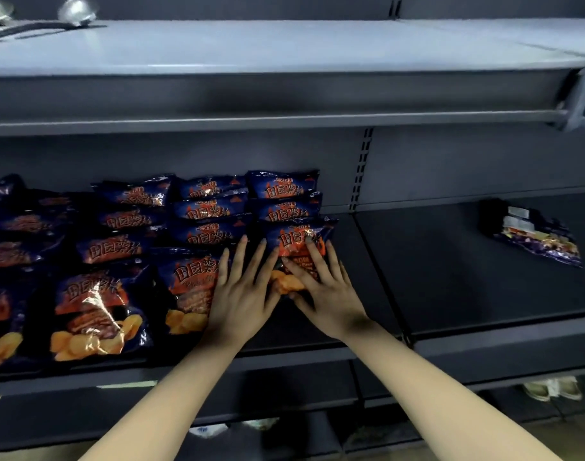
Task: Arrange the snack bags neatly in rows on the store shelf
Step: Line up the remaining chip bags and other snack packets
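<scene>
1. Shelf [361, 267]: the dark middle board of a store rack. The snack bags [118, 247], dark blue with orange print, lie flat on its left part in columns running front to back, each bag overlapping the one behind it.
2. Front bag [297, 242]: the nearest bag of the rightmost column, slightly tilted, with two more bags behind it.
3. Right hand [321, 287]: palm down on the front bag, fingers straight and spread. The grip is slack and clasps nothing.
4. Left hand [241, 294]: palm down, fingers straight and fanned, lying across the join between the front bag and the neighbouring bag [191, 277] to its left. This grip also holds nothing.
5. Purple bag [537, 237]: lies alone in the next bay to the right, well apart from the columns.
6. Upper shelf [284, 48]: a pale board above.
</scene>
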`<state>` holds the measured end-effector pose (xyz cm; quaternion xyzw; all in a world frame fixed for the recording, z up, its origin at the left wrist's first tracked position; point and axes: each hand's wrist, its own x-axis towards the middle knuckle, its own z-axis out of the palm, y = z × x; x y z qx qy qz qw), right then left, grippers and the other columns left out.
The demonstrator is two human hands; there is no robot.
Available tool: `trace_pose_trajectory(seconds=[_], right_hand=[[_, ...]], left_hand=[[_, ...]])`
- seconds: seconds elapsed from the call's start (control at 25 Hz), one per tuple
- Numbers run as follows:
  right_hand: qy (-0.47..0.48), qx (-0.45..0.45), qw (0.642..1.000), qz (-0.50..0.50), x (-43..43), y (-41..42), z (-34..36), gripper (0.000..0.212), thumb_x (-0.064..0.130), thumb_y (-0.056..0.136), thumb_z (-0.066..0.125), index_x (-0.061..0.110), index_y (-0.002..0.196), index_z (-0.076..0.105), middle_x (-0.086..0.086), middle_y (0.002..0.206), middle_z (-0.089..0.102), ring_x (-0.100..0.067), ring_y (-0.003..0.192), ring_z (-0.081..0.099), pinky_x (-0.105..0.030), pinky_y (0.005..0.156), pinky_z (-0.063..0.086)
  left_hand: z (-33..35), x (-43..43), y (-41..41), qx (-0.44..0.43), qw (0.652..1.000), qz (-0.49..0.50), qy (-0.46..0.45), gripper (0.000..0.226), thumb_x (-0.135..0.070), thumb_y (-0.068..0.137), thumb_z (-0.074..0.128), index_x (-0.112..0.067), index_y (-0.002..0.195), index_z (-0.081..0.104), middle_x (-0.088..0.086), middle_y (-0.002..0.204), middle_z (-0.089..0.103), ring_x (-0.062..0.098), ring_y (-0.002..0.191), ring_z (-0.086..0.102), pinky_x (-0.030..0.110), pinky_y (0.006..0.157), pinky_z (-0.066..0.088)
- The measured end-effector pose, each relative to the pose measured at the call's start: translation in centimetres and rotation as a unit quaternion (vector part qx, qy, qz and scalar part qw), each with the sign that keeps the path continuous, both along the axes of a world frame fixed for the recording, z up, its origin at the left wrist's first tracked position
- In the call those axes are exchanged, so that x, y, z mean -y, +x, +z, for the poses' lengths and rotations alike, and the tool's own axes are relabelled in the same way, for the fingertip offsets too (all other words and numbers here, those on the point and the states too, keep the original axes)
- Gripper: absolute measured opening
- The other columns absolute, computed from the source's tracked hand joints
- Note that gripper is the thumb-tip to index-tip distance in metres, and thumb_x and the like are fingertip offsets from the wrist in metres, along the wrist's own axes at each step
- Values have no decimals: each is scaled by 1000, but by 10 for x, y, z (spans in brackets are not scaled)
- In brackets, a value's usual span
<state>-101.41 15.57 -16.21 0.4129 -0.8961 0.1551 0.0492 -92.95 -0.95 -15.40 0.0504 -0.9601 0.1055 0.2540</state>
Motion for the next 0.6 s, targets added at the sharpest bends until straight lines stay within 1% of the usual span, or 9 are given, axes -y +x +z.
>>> trace_pose_trajectory(seconds=[0.12,0.24,0.36,0.6], right_hand=[[2,9,1000,-7,0,3,0,64,53,90,34,57,139,-7,15,149,-34,-25,139,-30,-46,113,0],[-10,7,1000,-11,-1,5,-1,64,51,90,38,55,141,-2,13,152,-28,-25,140,-28,-47,112,2],[-10,2,1000,-14,-2,4,-2,67,48,91,43,55,142,-1,12,153,-26,-25,140,-27,-51,114,0],[-17,-24,999,-17,-1,7,-1,66,49,90,43,54,143,4,8,156,-18,-32,141,-23,-59,113,-3]], left_hand=[[-1,1,2,9,1000,0,3,61,-47,91,38,-14,142,38,8,149,35,31,143,13,49,116,7],[-1,0,3,15,1000,-2,8,60,-46,91,35,-15,142,37,7,149,34,31,143,13,49,116,8],[0,-1,3,8,1000,-6,16,59,-44,91,37,-14,142,37,8,148,36,31,143,14,49,116,9],[-1,1,3,7,1000,-10,20,60,-44,89,34,-14,142,38,10,147,37,30,143,15,48,115,8]])
